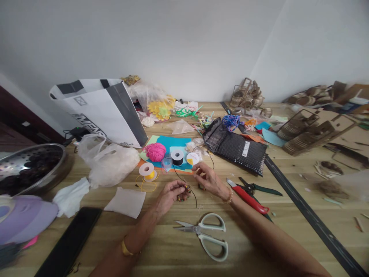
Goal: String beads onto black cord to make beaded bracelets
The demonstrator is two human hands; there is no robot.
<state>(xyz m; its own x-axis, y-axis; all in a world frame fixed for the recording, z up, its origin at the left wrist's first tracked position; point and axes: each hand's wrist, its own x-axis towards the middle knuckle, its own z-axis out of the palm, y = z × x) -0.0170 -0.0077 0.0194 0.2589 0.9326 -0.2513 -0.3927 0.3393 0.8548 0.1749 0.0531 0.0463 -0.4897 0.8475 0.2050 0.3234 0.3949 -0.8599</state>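
My left hand (169,195) is closed round a small dark beaded loop (184,192) with specks of yellow and red. A black cord (193,196) trails from beside it. My right hand (210,180) hovers just to the right, its thumb and fingers drawn together; whatever they pinch is too small to make out. Beyond the hands stands a spool of black cord (177,157), with a white round spool (192,158) next to it. A spool of yellow thread (148,172) is to the left. White-handled scissors (198,229) lie nearer to me, blades partly apart.
A pink yarn ball (155,152) rests on coloured paper. Red-handled pliers (250,198) and green-handled pruners (256,187) lie right, below a black padded envelope (239,148). A plastic bag (106,161), white paper bag (100,111) and metal colander (57,169) stand left.
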